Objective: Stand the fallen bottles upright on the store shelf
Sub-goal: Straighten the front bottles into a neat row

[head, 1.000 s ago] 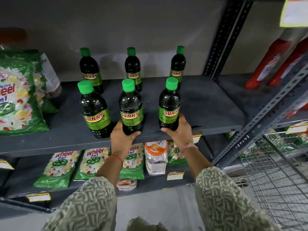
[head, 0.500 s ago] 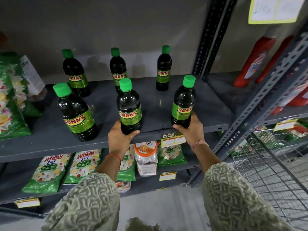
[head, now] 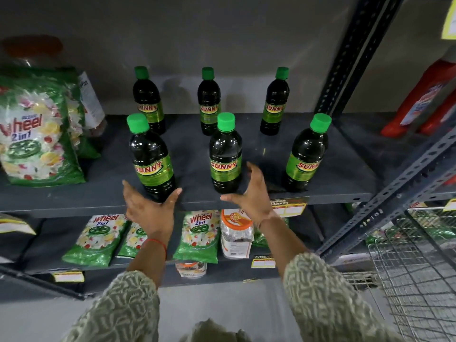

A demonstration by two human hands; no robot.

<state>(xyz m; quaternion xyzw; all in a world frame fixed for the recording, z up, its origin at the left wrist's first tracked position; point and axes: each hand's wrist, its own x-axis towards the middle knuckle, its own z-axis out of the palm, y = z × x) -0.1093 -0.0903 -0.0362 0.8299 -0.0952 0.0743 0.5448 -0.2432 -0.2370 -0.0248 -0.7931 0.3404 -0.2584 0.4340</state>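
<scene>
Several dark bottles with green caps and SUNNY labels stand upright on the grey shelf [head: 333, 183], in a front row and a back row. The front row holds a left bottle [head: 150, 159], a middle bottle [head: 225, 156] and a right bottle [head: 307, 155]. My left hand [head: 148, 209] is open just in front of the left bottle's base, fingers spread. Beside the base of the middle bottle, my right hand [head: 251, 193] is open too and holds nothing. The back-row bottles [head: 208, 102] stand near the wall.
A large green Wheel detergent bag [head: 37, 129] stands at the shelf's left. Smaller Wheel packs [head: 197, 235] and a jar with an orange lid [head: 235, 233] lie on the lower shelf. Red bottles [head: 419, 99] fill the right bay. A wire trolley [head: 419, 267] is at the lower right.
Both hands have let go of the middle and right front bottles and pulled back, open. The right front bottle now stands farther right than one second ago.
</scene>
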